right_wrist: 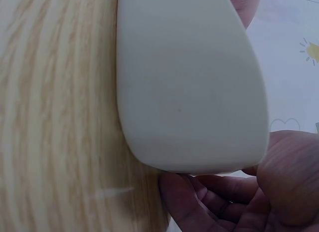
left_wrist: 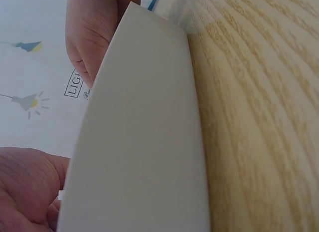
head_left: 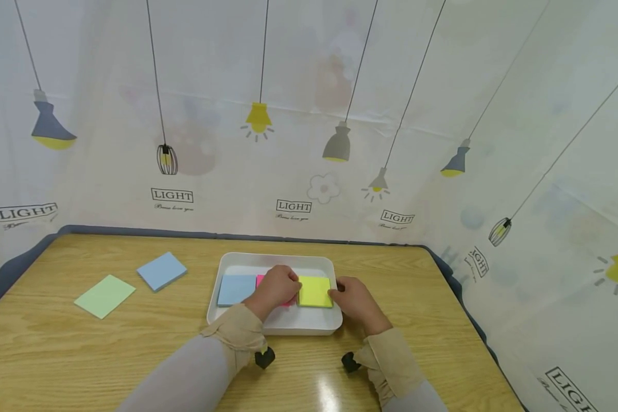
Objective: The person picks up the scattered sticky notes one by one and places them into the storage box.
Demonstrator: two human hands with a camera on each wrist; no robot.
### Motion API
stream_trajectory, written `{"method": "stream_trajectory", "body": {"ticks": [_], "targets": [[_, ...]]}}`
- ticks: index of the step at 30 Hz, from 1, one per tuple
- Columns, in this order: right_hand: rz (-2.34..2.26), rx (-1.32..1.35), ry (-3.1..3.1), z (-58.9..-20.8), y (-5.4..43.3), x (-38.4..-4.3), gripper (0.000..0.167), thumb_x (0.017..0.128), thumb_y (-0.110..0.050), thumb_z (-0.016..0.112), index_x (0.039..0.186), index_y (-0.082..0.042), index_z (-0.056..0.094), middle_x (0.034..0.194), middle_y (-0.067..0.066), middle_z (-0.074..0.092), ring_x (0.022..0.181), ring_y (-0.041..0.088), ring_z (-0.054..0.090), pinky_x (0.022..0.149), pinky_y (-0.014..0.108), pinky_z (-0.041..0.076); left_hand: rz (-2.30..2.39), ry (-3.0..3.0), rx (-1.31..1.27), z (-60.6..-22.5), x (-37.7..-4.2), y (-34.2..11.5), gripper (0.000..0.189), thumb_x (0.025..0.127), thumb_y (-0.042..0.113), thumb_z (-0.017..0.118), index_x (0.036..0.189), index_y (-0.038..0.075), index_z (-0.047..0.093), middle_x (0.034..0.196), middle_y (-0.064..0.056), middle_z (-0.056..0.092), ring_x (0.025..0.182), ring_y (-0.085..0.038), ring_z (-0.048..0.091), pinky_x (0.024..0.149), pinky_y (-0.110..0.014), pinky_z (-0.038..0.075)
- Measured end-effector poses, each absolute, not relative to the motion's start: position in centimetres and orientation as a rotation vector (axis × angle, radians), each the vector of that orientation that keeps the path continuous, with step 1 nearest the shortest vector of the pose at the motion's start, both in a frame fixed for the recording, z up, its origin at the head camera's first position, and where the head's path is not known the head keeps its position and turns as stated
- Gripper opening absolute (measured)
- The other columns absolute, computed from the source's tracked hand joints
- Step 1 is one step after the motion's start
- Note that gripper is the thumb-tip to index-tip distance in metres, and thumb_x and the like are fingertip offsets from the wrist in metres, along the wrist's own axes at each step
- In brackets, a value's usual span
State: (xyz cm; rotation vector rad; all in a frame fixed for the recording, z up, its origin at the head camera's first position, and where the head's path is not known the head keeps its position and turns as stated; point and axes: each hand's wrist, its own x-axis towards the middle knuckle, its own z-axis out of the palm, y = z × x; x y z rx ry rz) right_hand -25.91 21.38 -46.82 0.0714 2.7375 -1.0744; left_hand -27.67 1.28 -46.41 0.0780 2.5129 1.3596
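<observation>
A white tray [head_left: 309, 321] holds a blue sticky note pad [head_left: 237, 290], a pink one [head_left: 260, 280] and a yellow one [head_left: 316, 293] side by side. My left hand [head_left: 275, 289] reaches over the pink pad and hides most of it. Its curled fingertips pinch the left edge of the yellow pad. At the tray's right end, my right hand [head_left: 357, 297] has its thumb over the rim, right at the yellow pad's other edge. In the right wrist view, the right-hand fingers [right_wrist: 187, 202] curl outside the tray wall [right_wrist: 189, 92].
Left of the tray, a second blue pad [head_left: 162, 271] and a pale green pad [head_left: 105, 296] lie on the wooden table [head_left: 175, 349]. A pale curtain [head_left: 226, 166] printed with lamps hangs along the back and right edges.
</observation>
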Motion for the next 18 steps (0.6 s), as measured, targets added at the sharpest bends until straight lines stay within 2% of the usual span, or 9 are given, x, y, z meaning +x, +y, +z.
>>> {"method": "stream_trajectory", "body": {"ticks": [11, 14, 18], "targets": [[-1.072, 0.078, 2.739, -46.9, 21.4, -25.9, 0.031, 0.099, -0.02, 0.06, 0.124, -0.004, 0.068, 0.112, 0.007, 0.07, 0.094, 0.02, 0.058, 0.085, 0.037, 0.051, 1.352, 2.5, 0.096, -46.0, -27.7, 0.8, 0.015, 0.096, 0.015, 0.066, 0.1, 0.001, 0.065, 0.075, -0.006, 0.065, 0.06, -0.011, 0.06, 0.053, -0.02, 0.047], [-1.07, 0.082, 2.739, -46.9, 21.4, -25.9, 0.03, 0.099, -0.02, 0.059, 0.123, -0.004, 0.069, 0.111, 0.007, 0.069, 0.093, 0.02, 0.058, 0.083, 0.036, 0.051, 1.305, 2.525, 0.102, -46.0, -27.9, 0.4, 0.017, 0.097, 0.02, 0.065, 0.101, 0.003, 0.065, 0.078, -0.006, 0.066, 0.063, -0.012, 0.061, 0.057, -0.023, 0.049], [-1.069, 0.081, 2.743, -46.9, 21.4, -25.9, 0.028, 0.099, -0.019, 0.059, 0.121, -0.004, 0.069, 0.11, 0.007, 0.069, 0.092, 0.02, 0.057, 0.082, 0.036, 0.05, 1.189, 2.616, 0.111, -45.9, -28.3, -0.3, 0.021, 0.097, 0.026, 0.065, 0.101, 0.006, 0.068, 0.087, -0.005, 0.067, 0.076, -0.016, 0.061, 0.069, -0.029, 0.05]]}}
